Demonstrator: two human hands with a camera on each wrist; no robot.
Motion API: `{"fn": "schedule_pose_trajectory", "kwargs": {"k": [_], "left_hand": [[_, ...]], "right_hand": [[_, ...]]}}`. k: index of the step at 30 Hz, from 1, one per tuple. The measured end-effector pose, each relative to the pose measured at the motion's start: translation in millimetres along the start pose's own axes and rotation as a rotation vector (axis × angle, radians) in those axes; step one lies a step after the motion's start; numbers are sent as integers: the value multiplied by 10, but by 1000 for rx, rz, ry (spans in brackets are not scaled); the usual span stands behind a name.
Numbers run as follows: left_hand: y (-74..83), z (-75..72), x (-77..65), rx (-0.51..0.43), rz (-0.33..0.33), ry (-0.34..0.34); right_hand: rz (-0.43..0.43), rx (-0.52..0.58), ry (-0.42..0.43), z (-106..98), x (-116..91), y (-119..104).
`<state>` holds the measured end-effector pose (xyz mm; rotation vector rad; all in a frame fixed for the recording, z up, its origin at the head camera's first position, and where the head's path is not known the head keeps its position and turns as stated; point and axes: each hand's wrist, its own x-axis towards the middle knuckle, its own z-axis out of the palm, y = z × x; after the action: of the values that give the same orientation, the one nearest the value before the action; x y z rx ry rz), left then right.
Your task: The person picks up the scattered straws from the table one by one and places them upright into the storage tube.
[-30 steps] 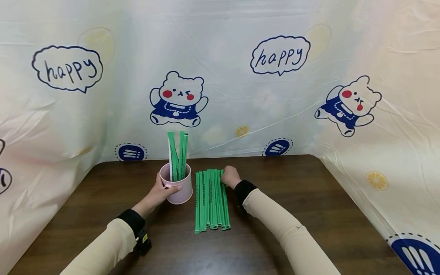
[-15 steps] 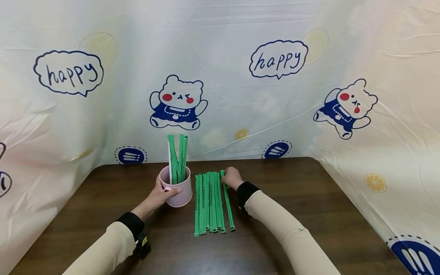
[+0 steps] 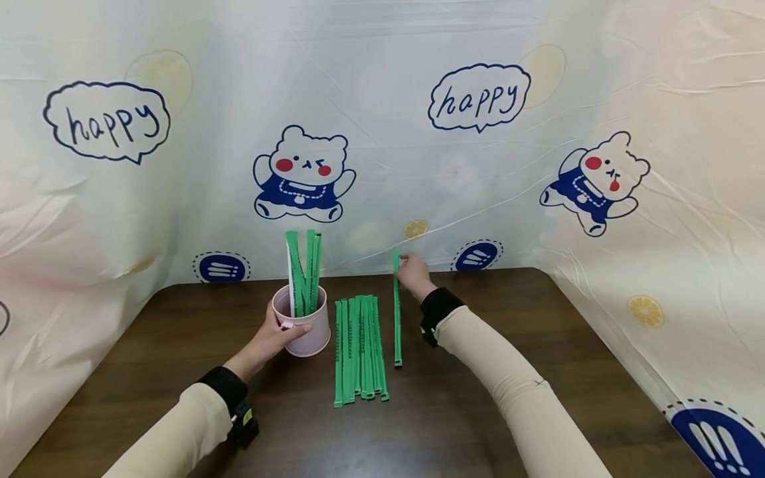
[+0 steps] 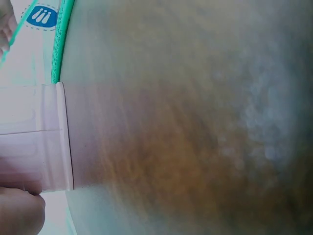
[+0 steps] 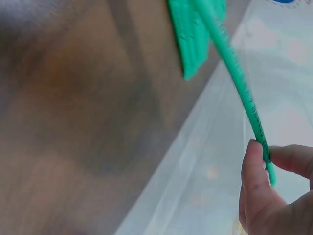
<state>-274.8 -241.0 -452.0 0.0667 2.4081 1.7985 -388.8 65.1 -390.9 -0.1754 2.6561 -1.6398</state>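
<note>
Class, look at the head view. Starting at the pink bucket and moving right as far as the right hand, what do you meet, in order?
pink bucket → row of green printed sticks → single green printed stick → right hand

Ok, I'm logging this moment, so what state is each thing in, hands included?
Pink bucket: upright on the brown table
Green strips in the bucket: standing, tops sticking out
Green strips on the table: lying bunched side by side
Single green strip: pinched, upper end raised
Left hand: gripping the bucket
Right hand: pinching the single strip
Printed sheet: hanging, creased
</note>
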Motion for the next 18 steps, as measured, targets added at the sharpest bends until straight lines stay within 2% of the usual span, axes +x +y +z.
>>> {"fn": "schedule_pose_trajectory", "kwargs": {"k": [3, 9, 13, 18], "left_hand": [[-5, 10, -1, 0, -7, -5], [-17, 25, -37, -9, -22, -6], [12, 5, -30, 7, -22, -14], [52, -13, -19, 18, -19, -22]], "right_hand": [[12, 7, 40, -81, 0, -111], [-81, 8, 87, -232, 18, -372], [-146, 21, 117, -361, 45, -692], [-223, 118, 139, -479, 55, -1120]]}}
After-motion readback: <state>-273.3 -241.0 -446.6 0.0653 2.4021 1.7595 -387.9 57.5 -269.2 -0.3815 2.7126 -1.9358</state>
